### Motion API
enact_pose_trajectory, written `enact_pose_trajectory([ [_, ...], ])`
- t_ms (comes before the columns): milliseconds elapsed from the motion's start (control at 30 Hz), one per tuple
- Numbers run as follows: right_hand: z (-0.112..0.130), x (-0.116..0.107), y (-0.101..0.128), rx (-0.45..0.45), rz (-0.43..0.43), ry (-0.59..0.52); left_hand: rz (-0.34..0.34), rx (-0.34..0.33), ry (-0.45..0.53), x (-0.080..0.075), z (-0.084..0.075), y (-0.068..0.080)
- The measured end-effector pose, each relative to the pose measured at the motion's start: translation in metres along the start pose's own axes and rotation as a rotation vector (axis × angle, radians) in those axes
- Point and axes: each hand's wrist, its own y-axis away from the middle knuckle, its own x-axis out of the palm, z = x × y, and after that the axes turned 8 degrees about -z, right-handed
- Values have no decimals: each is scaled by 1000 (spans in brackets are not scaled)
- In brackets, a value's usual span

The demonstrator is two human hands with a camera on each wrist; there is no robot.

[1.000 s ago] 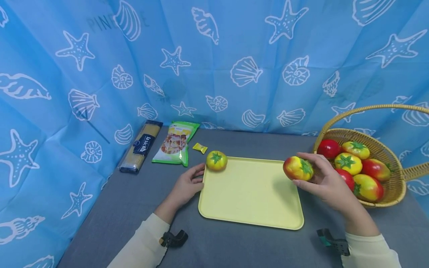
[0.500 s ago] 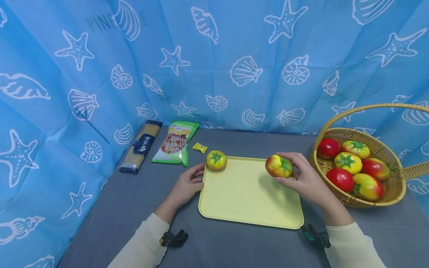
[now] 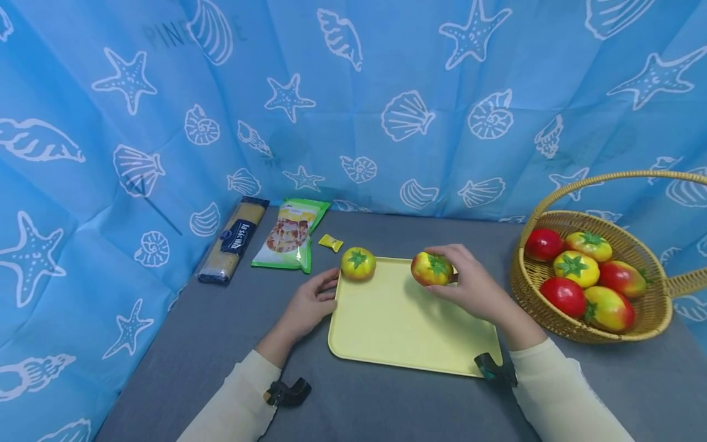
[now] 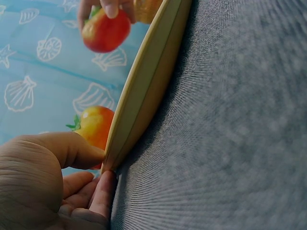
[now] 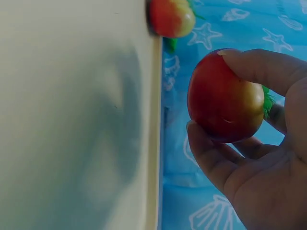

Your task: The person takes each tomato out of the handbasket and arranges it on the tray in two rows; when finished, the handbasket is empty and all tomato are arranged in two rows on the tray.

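Note:
My right hand grips a red-and-yellow fruit with a green leafy cap, held above the far part of the pale yellow tray. In the right wrist view, thumb and fingers wrap the red side of this fruit. At the tray's left edge, my left hand pinches the rim; the left wrist view shows the thumb on one side of the rim and fingers on the other. A second, yellower fruit with a green cap sits at the tray's far left corner.
A wicker basket with a tall handle stands to the right, holding several red and yellow fruits. Back left lie a spaghetti pack, a green-and-white food bag and a small yellow wrapped candy. A blue shell-print curtain hangs behind.
My right hand has carried the fruit leftward from beside the basket to over the tray's middle. My left hand and the tray have stayed put.

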Motion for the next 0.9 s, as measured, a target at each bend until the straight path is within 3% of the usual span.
enact_pose_trajectory([
  [600, -13, 41, -28, 56, 70, 41, -9, -4, -4, -1, 1, -1],
  [900, -13, 56, -38, 71, 51, 48, -6, -4, -12, 0, 0, 0],
])
